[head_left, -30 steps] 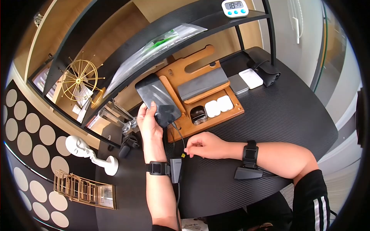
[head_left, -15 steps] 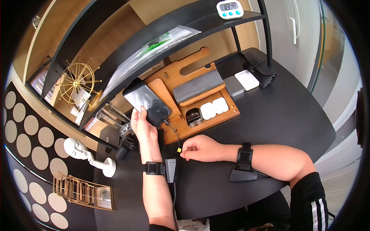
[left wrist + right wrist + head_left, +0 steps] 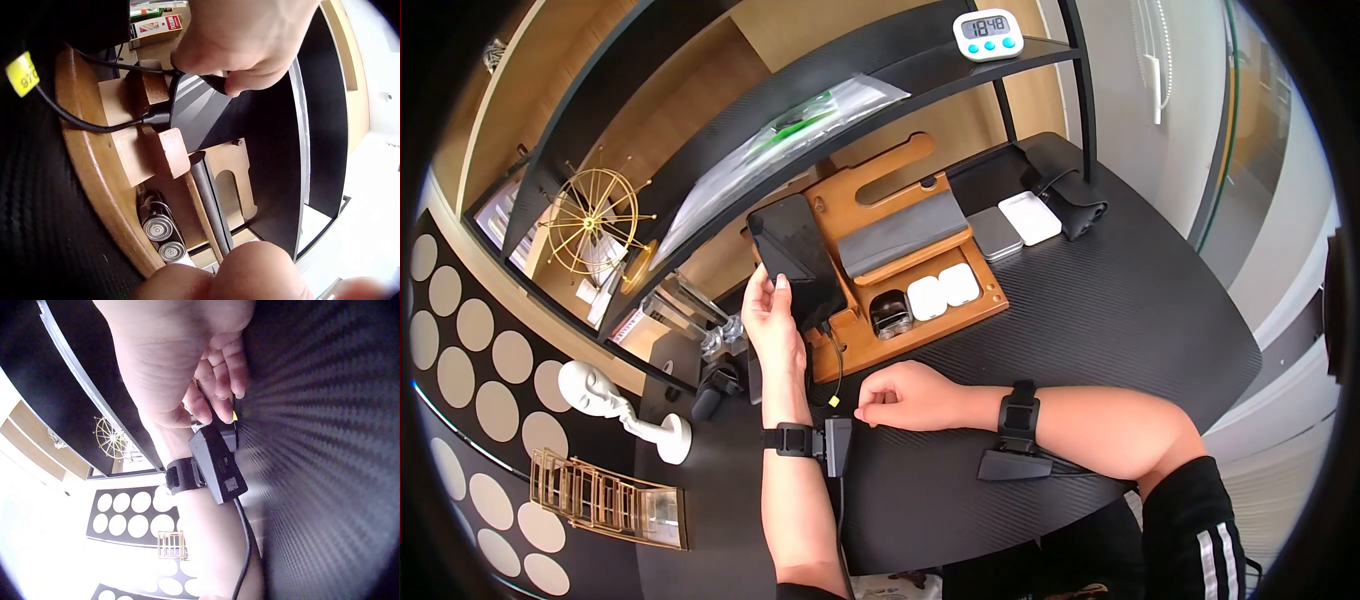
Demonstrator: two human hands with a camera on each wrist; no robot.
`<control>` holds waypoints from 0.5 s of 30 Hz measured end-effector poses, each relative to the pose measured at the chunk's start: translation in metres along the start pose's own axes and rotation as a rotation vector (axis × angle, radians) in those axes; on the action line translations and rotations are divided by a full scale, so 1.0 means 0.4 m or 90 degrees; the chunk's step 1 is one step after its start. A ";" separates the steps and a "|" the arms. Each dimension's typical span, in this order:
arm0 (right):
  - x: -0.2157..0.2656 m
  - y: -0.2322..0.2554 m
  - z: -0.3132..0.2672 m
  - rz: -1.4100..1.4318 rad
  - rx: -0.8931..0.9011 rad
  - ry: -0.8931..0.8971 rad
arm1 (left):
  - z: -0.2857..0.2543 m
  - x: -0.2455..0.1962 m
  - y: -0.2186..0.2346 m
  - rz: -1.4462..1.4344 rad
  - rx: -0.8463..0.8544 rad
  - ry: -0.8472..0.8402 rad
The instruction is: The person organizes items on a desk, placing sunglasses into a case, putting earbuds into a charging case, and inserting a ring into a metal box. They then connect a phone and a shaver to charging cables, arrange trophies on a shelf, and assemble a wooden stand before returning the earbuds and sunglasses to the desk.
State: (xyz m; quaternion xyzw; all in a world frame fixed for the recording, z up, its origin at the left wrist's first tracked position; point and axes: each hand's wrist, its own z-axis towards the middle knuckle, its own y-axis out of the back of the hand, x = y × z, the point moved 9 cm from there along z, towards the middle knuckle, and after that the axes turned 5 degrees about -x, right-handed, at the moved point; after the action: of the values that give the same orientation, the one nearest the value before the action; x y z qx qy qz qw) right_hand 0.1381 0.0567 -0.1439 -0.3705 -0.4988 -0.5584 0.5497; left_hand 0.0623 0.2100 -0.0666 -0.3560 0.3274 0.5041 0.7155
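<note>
My left hand (image 3: 775,325) grips the lower left edge of a black phone (image 3: 800,255), thumb on its front. The phone leans against a wooden stand (image 3: 960,318); in the left wrist view its lower end (image 3: 200,115) is beside two wooden pegs (image 3: 172,153). A black cable (image 3: 81,122) with a yellow tag (image 3: 22,74) runs to the phone's lower end. Just right of the tag (image 3: 834,401), my right hand (image 3: 915,396) hangs over the table with loosely curled fingers. The right wrist view shows nothing held in that hand (image 3: 181,362).
The stand holds two white cases (image 3: 943,291), a dark case (image 3: 891,313) and a grey case (image 3: 903,233). Right of it lie a white box (image 3: 1030,218) and a black pouch (image 3: 1083,212). A white head figure (image 3: 590,388) stands left; a timer (image 3: 988,35) sits on the shelf.
The phone has turned more upright against the stand, its glare gone, with my left hand still on it. The yellow tag has moved left, away from my right fingers.
</note>
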 end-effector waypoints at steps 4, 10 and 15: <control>0.004 0.002 0.001 -0.009 -0.007 0.014 | -0.005 0.000 -0.004 0.045 0.002 0.005; 0.006 0.004 -0.003 -0.006 -0.006 0.019 | -0.004 0.016 0.005 0.225 0.016 -0.033; 0.006 0.003 -0.003 -0.019 -0.001 0.014 | -0.016 -0.026 -0.003 0.478 0.014 -0.117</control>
State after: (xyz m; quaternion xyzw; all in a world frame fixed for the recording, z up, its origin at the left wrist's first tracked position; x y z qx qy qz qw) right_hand 0.1393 0.0552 -0.1418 -0.3573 -0.4978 -0.5707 0.5466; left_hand 0.0597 0.1992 -0.0613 -0.1571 0.3748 0.7574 0.5111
